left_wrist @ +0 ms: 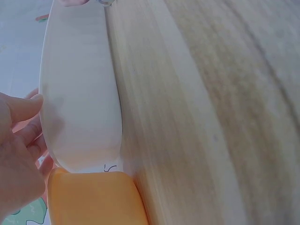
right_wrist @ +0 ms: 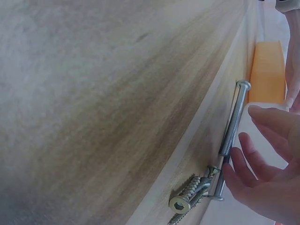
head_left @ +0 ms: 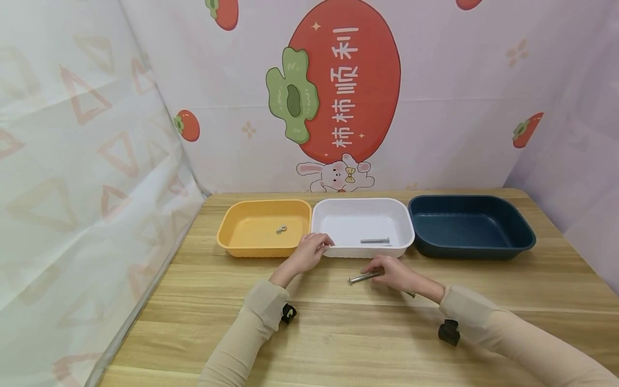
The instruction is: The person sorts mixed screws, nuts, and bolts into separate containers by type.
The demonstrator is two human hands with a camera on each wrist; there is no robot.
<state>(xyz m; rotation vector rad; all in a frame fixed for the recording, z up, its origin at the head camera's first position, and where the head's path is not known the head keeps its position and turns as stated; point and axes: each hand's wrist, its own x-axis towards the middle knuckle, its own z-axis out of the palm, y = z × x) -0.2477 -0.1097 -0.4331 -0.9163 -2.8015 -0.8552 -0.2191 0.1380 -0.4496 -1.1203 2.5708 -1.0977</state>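
Observation:
My left hand point(head_left: 308, 251) is at the front left corner of the white tray point(head_left: 362, 251). Its thumb tip touches the rim, and its loosely bent fingers reach behind it in the left wrist view. My right hand point(head_left: 393, 273) hovers low in front of that tray, palm side over loose hardware. In the right wrist view a long bolt point(right_wrist: 236, 117) lies along the fingertips, its round head toward the yellow tray; the thumb stands apart from it. A second long bolt point(right_wrist: 218, 190) and several short screws point(right_wrist: 190, 190) cluster just below those fingers.
The yellow tray point(head_left: 261, 251), left of the white one, has small nuts point(head_left: 281, 229) in it. Inside the white tray lies a bolt point(head_left: 374, 241). A dark blue tray point(head_left: 474, 251) stands at the right. All three line the back of the wooden table point(head_left: 338, 344), before a printed curtain.

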